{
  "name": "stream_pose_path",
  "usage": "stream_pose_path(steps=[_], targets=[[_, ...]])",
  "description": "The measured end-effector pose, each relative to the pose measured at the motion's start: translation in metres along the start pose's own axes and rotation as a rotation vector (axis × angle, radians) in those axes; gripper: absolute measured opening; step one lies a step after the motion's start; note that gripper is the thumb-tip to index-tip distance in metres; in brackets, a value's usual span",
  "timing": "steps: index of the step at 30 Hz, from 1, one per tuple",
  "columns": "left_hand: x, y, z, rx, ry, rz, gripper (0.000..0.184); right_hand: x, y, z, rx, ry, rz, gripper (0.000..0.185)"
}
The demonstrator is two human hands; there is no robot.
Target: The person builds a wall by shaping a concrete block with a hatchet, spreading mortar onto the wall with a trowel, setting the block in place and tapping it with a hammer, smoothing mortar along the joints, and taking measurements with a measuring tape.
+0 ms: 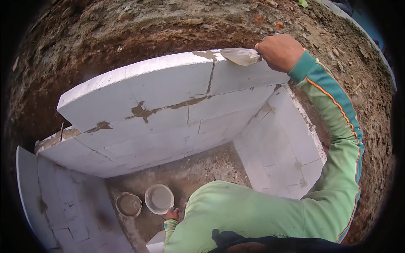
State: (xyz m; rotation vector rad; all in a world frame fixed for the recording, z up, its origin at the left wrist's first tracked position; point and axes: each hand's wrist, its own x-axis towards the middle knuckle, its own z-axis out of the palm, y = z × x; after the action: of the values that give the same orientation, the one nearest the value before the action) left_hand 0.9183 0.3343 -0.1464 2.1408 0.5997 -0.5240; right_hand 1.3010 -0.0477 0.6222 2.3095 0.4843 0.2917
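My right hand (280, 52) is closed around the handle of a trowel, above the back wall at the upper right. The trowel's blade (241, 56) lies at the top edge of the white block wall (168, 82), right of a vertical joint with grey mortar. Mortar (142, 111) is smeared along the horizontal joint below. Low in the view, my left hand (172, 213) is small and partly visible beside a round bucket (159, 197) of grey material. Whether its fingers hold anything is too small to tell.
A second round container (128, 205) stands on the dirt floor (211, 166). White block walls rise at the left (78, 202) and right (278, 147). Behind the back wall is an earth bank (126, 38). A block's corner (156, 242) shows at the bottom.
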Motion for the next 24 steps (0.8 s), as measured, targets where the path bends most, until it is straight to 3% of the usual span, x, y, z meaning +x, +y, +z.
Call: stream_pose_path(steps=[1, 5, 8, 11, 13, 14, 17, 20, 24], targets=[[0.001, 0.000, 0.001, -0.014, 0.018, 0.031, 0.061, -0.005, 0.005, -0.007, 0.092, -0.052, 0.079, 0.013], [-0.005, 0.002, 0.005, -0.112, 0.051, 0.038, 0.060, -0.013, 0.016, 0.022, 0.404, 0.040, 0.025, 0.021], [-0.012, 0.022, -0.011, -0.013, 0.030, 0.044, 0.059, -0.022, -0.002, 0.048, 0.375, 0.097, -0.064, 0.021], [0.006, -0.011, 0.004, 0.115, -0.014, 0.044, 0.057, -0.032, 0.015, 0.059, 0.251, 0.019, 0.038, 0.021], [0.011, -0.046, 0.021, -0.166, 0.042, 0.014, 0.056, -0.036, 0.025, 0.044, 0.188, -0.089, 0.145, 0.024], [0.011, -0.046, 0.018, -0.306, 0.074, 0.005, 0.056, -0.036, 0.024, 0.045, 0.209, -0.022, 0.151, 0.024], [-0.010, -0.029, 0.004, 0.014, -0.010, -0.020, 0.056, -0.033, 0.014, 0.048, 0.316, 0.155, 0.128, 0.022], [-0.016, -0.016, -0.004, 0.023, -0.086, -0.038, 0.058, -0.014, -0.005, 0.056, 0.347, 0.225, 0.019, 0.022], [-0.024, -0.012, 0.005, -0.078, -0.012, -0.026, 0.059, -0.015, 0.004, 0.064, 0.212, 0.057, 0.266, 0.023]])
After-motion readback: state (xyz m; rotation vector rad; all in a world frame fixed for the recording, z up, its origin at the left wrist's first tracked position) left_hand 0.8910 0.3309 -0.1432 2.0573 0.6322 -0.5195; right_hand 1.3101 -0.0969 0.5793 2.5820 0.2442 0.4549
